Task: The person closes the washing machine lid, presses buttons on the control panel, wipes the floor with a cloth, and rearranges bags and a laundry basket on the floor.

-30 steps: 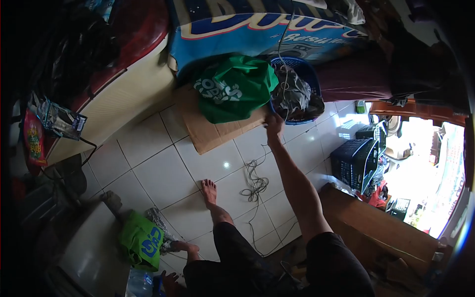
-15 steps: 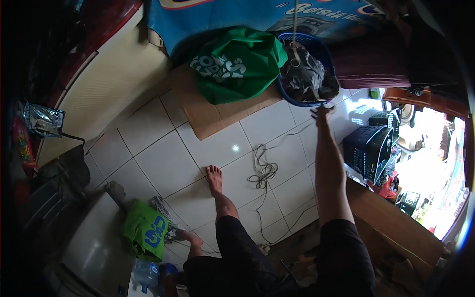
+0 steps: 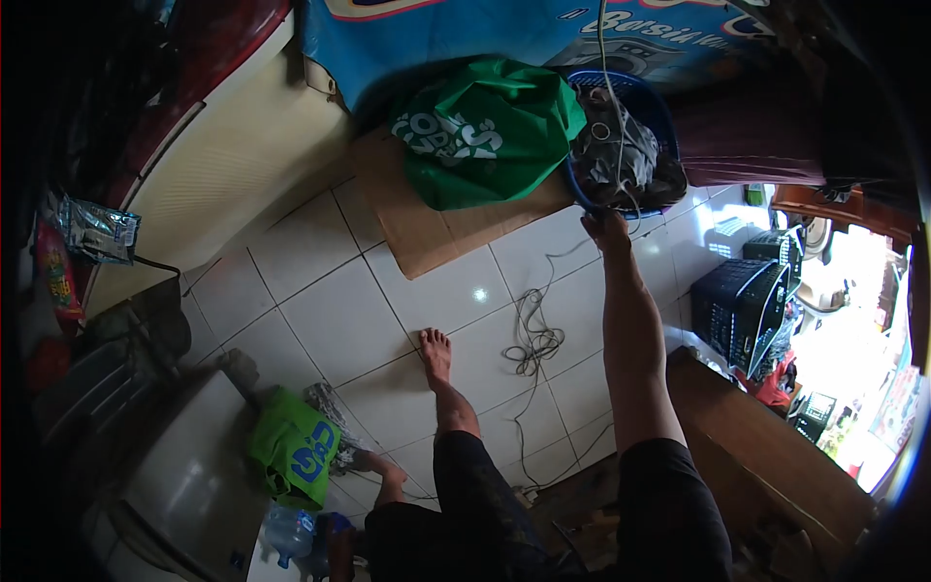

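Observation:
My right hand (image 3: 608,231) reaches out to the near rim of a blue plastic basket (image 3: 669,121), fingers closed at its edge. Dark grey and black cloth or plastic (image 3: 626,155) fills the basket. A pale cord (image 3: 609,68) hangs down in front of it, with a ring-like loop near the contents. Against the basket's left side rests a full green bag (image 3: 490,145) with white lettering, on a flat piece of cardboard (image 3: 417,247). My left hand does not show.
A tangled thin cable (image 3: 531,335) lies on the white tiled floor (image 3: 339,310) near my bare foot (image 3: 436,354). Dark crates (image 3: 739,303) stand at right beside a wooden panel (image 3: 766,441). A lime-green bag (image 3: 296,446) and a water jug (image 3: 289,533) are at lower left.
My right hand has gone from spread fingers just below the basket to closed fingers at its rim. The whole view has shifted slightly; the hanging cord has swung.

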Tool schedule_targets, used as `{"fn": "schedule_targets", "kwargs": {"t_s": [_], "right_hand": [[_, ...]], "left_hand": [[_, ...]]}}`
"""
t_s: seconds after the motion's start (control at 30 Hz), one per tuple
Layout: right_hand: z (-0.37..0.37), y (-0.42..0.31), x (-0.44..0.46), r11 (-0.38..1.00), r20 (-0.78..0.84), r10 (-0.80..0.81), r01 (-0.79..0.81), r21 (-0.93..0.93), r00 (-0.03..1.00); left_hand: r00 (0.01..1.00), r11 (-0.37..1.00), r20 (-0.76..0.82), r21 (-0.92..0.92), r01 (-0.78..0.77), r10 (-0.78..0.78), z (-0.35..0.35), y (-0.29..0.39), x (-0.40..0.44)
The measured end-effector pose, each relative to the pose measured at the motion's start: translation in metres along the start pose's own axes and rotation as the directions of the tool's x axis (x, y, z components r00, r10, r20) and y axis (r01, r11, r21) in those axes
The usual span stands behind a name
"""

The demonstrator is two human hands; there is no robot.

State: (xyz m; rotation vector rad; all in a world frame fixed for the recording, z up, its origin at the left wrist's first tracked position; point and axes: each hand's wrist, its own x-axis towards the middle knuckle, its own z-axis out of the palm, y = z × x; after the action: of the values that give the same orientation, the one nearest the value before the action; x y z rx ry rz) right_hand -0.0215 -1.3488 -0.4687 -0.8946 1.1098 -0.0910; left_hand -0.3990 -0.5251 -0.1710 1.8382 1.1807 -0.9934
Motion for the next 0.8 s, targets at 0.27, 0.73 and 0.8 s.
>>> {"fn": "schedule_targets", "kwargs": {"t_s": [0.27, 0.73, 0.8], "right_hand": [[-0.090, 0.014, -0.044, 0.983, -0.433, -0.102, 0.024, -0.183, 0.896], [-0.256, 0.272, -0.064, 0.719, -0.096, -0.516, 0.369, -0.589, 0.851], [-0.173, 0.216, -0.178, -0.067, 0.382, -0.663, 0.456, -0.887, 0.644]], "left_hand": [[0.986, 0.995, 0.150, 0.071, 0.066, -0.076, -0.091, -0.132, 0.055], [0.998, 0.998, 0.067, 0.057, -0.023, 0.019, -0.028, -0.092, 0.058], [0.999, 0.999, 0.034, -0.008, -0.037, 0.037, -0.026, -0.097, 0.052]]}}
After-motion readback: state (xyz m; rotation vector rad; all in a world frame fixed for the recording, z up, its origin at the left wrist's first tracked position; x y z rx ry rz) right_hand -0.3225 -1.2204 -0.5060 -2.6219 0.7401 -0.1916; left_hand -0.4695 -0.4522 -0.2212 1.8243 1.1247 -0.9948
